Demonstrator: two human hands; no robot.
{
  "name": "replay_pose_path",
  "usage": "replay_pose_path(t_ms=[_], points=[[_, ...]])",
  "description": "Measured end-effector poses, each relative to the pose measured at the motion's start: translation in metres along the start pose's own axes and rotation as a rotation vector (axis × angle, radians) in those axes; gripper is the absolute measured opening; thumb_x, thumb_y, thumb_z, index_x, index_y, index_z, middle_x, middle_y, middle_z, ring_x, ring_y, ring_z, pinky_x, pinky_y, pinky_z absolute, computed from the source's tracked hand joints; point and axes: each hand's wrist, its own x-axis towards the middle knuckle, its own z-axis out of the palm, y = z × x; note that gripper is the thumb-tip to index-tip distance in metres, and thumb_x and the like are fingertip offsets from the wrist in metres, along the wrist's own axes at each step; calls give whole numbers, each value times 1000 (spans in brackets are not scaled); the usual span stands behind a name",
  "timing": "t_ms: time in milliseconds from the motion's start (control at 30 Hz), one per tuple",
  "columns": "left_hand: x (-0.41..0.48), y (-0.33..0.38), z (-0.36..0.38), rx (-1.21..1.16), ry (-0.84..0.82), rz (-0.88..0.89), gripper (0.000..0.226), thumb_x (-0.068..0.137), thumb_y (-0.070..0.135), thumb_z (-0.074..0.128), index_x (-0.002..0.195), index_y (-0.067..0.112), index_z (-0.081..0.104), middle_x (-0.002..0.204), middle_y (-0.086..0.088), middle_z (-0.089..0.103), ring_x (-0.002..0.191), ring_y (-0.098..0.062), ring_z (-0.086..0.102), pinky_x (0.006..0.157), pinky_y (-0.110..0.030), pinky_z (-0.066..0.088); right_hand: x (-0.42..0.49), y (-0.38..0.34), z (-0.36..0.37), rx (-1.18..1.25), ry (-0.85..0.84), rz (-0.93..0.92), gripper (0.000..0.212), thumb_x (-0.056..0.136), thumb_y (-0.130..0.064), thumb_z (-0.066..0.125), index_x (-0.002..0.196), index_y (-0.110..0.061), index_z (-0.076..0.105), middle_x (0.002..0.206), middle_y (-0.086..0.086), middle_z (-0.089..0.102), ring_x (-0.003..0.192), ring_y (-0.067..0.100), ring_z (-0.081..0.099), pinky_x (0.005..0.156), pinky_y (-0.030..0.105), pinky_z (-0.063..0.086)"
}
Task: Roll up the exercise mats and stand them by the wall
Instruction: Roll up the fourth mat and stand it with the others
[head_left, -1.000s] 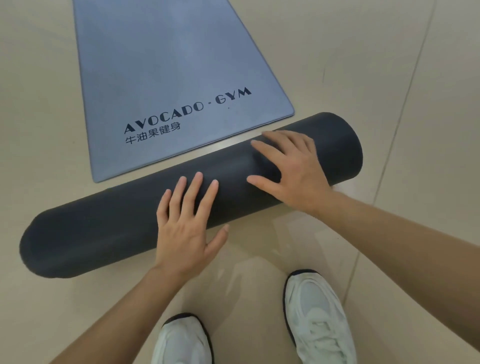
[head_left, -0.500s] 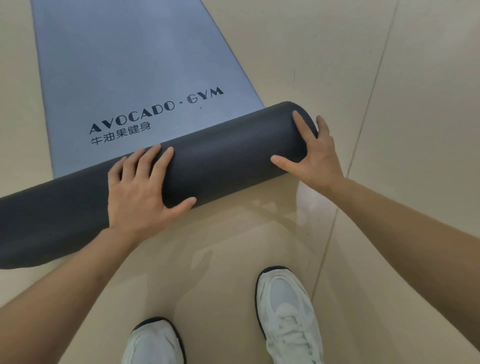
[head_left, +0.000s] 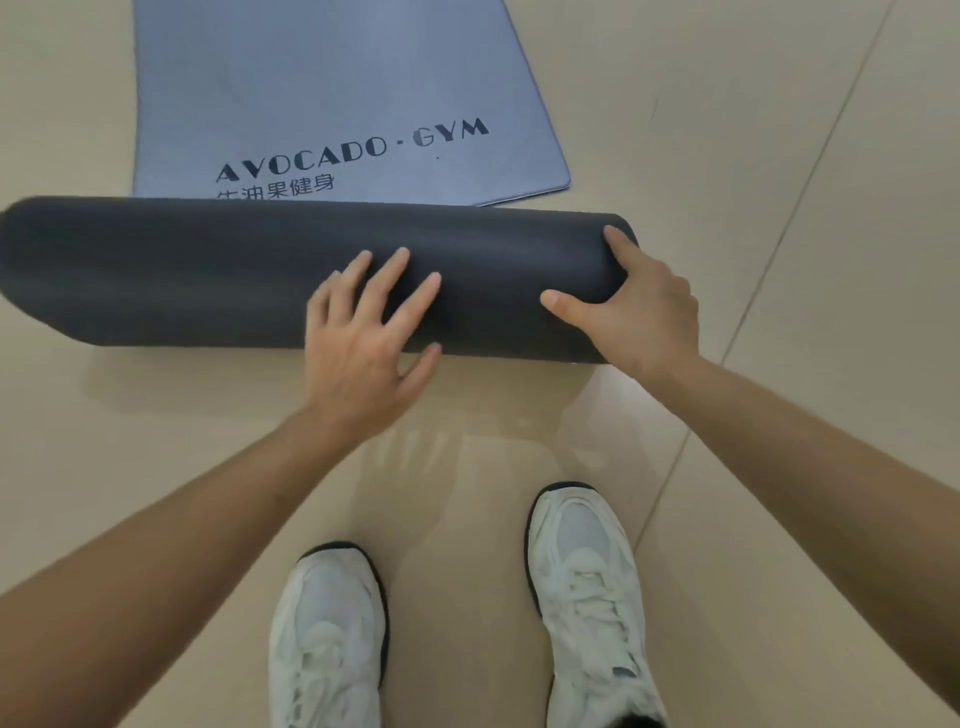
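Note:
A dark grey rolled mat lies crosswise on the floor in front of me. My left hand rests flat on its near side with the fingers spread and straight. My right hand cups the roll's right end, thumb on the front face and fingers curled over the end. Behind the roll a blue-grey mat printed "AVOCADO - GYM" lies flat, and the roll covers its near edge.
The floor is beige tile with thin seams running diagonally on the right. My two white trainers, the left and the right, stand just behind the roll. No wall is in view.
The roll has swung from tilted to level across the view and now overlaps the flat mat's near edge. My left hand has shifted right along it; my right hand stays at its end.

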Motion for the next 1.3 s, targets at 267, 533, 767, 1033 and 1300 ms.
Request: replay_pose_path(t_ms=[267, 533, 767, 1033, 1300], points=[[-19, 27, 5, -5, -85, 71, 93, 83, 86, 54, 159, 35, 38, 167, -7, 34, 154, -42, 25, 119, -75, 12, -52, 16, 11, 161, -206, -44, 89, 84, -52, 77, 159, -39, 31, 142, -2, 47, 123, 19, 54, 104, 35, 50], [70, 22, 1, -68, -340, -57, 93, 85, 90, 30, 161, 38, 28, 170, -2, 27, 158, -33, 17, 127, -61, 5, 2, 32, 9, -378, -91, -502, 112, 66, -79, 64, 161, -32, 27, 164, 10, 26, 150, 40, 23, 120, 55, 31], [0, 87, -5, -583, -117, -708, 85, 90, 49, 73, 159, 21, 32, 168, -4, 18, 153, -27, 17, 121, -40, 26, 52, -6, -10, -326, -224, -349, 112, 58, -76, 81, 151, -33, 36, 137, 4, 39, 128, 25, 45, 103, 43, 49], [-6, 115, 2, -1379, -254, -1243, 88, 98, 48, 65, 164, 22, 14, 167, 5, 23, 151, -11, 27, 124, -29, 20, 21, -18, 7, -222, -113, -275, 90, 62, -70, 84, 137, -29, 55, 119, 1, 42, 112, 21, 50, 90, 31, 50], [-15, 115, 6, -1614, -199, -1508, 73, 96, 49, 68, 157, 29, 34, 146, 10, 56, 129, -17, 58, 105, -34, 47, 33, 8, -1, -38, -145, -446, 88, 67, -71, 76, 145, -36, 53, 134, 1, 48, 124, 19, 50, 104, 30, 44]])
